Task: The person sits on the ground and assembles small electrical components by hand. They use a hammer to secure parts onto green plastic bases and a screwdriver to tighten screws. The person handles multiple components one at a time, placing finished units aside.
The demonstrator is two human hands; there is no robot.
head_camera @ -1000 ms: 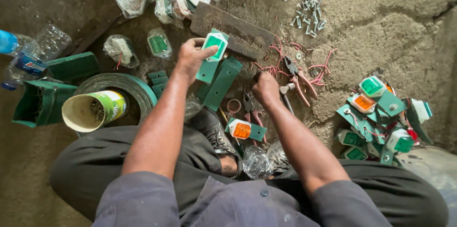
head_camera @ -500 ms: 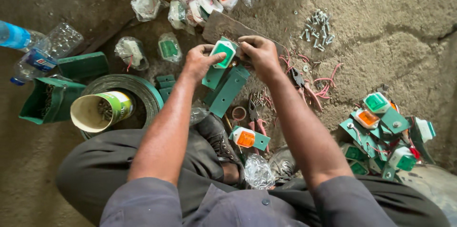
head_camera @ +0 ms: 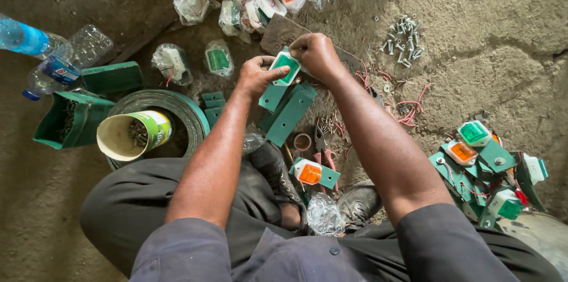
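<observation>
both hands meet over the floor on a green lamp [head_camera: 285, 68] with a white rim. the left hand [head_camera: 255, 75] pinches its lower edge, thumb on the lens; the right hand [head_camera: 315, 54] curls its fingers over the top corner. green brackets [head_camera: 288, 110] lie just below, screws [head_camera: 402, 41] well right, a can [head_camera: 129, 134] left.
</observation>
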